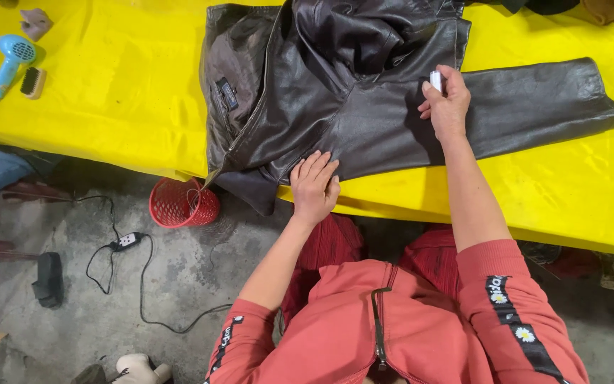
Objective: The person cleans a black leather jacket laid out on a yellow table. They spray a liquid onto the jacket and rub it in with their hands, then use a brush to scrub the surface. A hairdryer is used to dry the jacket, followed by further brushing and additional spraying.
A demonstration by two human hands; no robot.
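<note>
A dark brown leather jacket (335, 85) lies spread on a yellow-covered table (122, 92), one sleeve (534, 99) stretched out to the right. My left hand (314, 186) presses flat on the jacket's lower edge near the table's front. My right hand (445, 99) rests on the sleeve near the armpit and grips a small white object (435, 80); only its top shows above my fingers.
A blue hair dryer (10, 60) and a small brush (33, 82) lie at the table's far left. A red mesh basket (182, 204) stands on the concrete floor below the table edge. A power strip (128, 240) with black cables lies on the floor to the left.
</note>
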